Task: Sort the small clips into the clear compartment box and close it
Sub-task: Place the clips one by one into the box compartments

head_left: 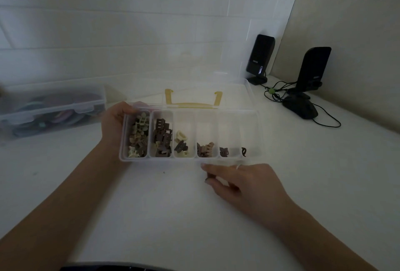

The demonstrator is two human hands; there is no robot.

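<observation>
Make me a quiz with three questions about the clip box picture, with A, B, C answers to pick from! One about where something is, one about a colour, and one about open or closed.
1. Where is the left hand?
A. On the left end of the compartment box
B. On a black speaker
C. Flat on the table, far from the box

2. What colour is the handle on the box lid?
A. Red
B. Yellow
C. Blue

3. Is the compartment box open or closed?
A. Closed and latched
B. Open, with the lid tipped back
C. Upside down

Answers:
1. A, the fingers curl over the box's left end.
2. B, the handle behind the compartments is yellow.
3. B, the clips inside lie uncovered and the lid lies back behind them, while the right hand pinches something small and dark on the table.
</observation>
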